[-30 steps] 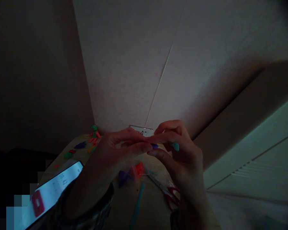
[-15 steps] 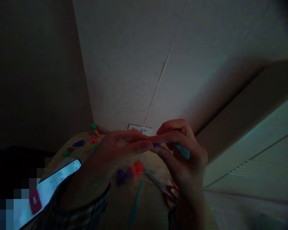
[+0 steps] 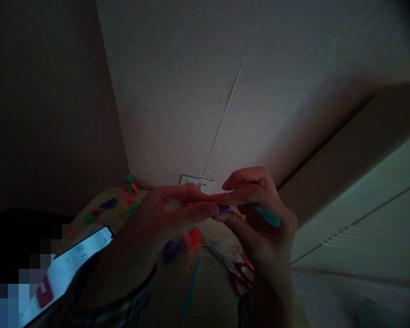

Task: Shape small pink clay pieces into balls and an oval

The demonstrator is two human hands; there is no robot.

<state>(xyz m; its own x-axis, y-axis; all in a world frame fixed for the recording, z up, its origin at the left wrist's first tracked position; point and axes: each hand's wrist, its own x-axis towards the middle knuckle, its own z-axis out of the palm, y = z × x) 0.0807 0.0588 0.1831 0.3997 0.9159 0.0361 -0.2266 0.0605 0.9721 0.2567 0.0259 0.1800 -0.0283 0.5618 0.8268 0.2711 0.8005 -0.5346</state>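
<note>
Over the table, my left hand [image 3: 177, 205] pinches a small purple piece of modelling clay [image 3: 224, 207] between thumb and fingers; a bit of red shows there too. My right hand [image 3: 259, 209] meets it, index finger and thumb at the purple clay. A teal clay tool [image 3: 269, 217] is tucked in the right hand, its flat end sticking out past the palm. Below the hands lie a lump of purple clay [image 3: 172, 251], red clay in clear wrap [image 3: 193, 239], red-handled scissors [image 3: 229, 264] and another teal tool [image 3: 192, 289].
A small green and orange clay figure [image 3: 129, 187] stands at the table's back left. Near it lie purple clay [image 3: 108, 203] and green clay [image 3: 89, 218]. A lit phone [image 3: 66, 271] is at the left. Behind is a wall with a socket [image 3: 197, 182].
The teal tool in my right hand has tilted a little, its flat end shifting right. Slightly more purple clay shows between the fingertips. The view has shifted slightly.
</note>
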